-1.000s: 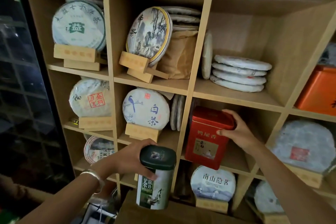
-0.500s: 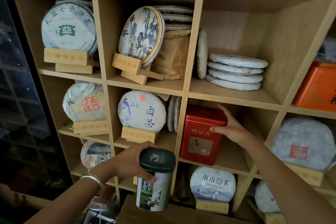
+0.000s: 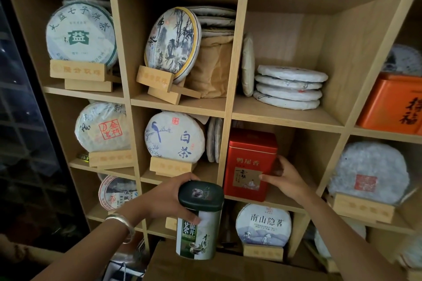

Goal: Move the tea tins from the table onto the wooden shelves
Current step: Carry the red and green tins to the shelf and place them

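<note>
A red square tea tin (image 3: 249,162) stands upright in the middle compartment of the wooden shelves (image 3: 283,118), close to its left wall. My right hand (image 3: 285,180) grips the tin's lower right corner, thumb on the front face and fingers around the side. My left hand (image 3: 166,198) holds a green and white tea tin (image 3: 198,230) with a dark lid. It is gripped just below the lid and held upright in front of the shelves, lower than the red tin and to its left.
Wrapped round tea cakes on wooden stands fill most compartments. A stack of tea cakes (image 3: 290,86) lies in the compartment above the red tin. An orange tin (image 3: 392,102) sits at the right. A dark glass cabinet (image 3: 22,121) stands left. A brown surface (image 3: 228,267) lies below.
The red tin went from tilted to standing on the shelf. My right hand slid from its top down to its lower right corner. The green tin has stayed about where it was.
</note>
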`<state>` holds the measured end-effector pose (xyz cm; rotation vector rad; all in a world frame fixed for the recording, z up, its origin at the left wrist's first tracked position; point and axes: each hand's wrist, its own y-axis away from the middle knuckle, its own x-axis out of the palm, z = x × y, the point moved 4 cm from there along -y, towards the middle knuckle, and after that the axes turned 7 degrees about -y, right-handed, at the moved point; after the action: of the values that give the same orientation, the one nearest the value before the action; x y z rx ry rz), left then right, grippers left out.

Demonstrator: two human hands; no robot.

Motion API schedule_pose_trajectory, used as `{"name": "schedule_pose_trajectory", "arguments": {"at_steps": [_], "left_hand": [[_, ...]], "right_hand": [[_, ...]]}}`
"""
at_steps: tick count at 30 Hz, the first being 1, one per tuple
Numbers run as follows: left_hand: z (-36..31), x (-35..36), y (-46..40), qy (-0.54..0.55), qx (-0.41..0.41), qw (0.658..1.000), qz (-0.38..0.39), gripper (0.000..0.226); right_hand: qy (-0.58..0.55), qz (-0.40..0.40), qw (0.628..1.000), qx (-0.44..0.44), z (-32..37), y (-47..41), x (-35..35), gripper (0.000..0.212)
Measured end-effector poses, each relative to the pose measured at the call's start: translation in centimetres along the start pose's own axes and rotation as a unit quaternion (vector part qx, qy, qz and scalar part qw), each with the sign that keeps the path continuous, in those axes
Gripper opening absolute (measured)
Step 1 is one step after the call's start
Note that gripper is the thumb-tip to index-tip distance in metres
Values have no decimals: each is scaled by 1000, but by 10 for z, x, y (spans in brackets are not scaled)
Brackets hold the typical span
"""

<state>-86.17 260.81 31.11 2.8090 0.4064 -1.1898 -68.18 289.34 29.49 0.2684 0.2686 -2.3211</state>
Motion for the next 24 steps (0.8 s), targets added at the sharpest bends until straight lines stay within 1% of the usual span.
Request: {"name": "schedule_pose_trajectory", "arguments": {"at_steps": [3,5,12,18,20,22,24], "left_hand": [[0,1,0,-5,0,1000,3,74],[0,2,0,-4,0,1000,4,74],[-6,8,-9,-6,-1,1000,-1,74],[-25,20,-24,-7,22,1000,9,73],[-32,25,-32,0,33,999,15,73],[-40,33,-41,2,44,999,23,74],[-49,41,-51,-4,54,998,27,75]], "right_hand": [[-9,-2,1000,-7,1,-2,0,70],[-12,-2,1000,-8,1,-2,0,70],[-15,-10,1000,-5,-5,-3,1,77],[4,-8,1000,-12,-2,6,1,86],[39,-41,998,-7,-2,15,-3,80],[90,-89,992,-14,-3,32,-12,61],[118,-93,988,-25,-6,57,-21,53]]}}
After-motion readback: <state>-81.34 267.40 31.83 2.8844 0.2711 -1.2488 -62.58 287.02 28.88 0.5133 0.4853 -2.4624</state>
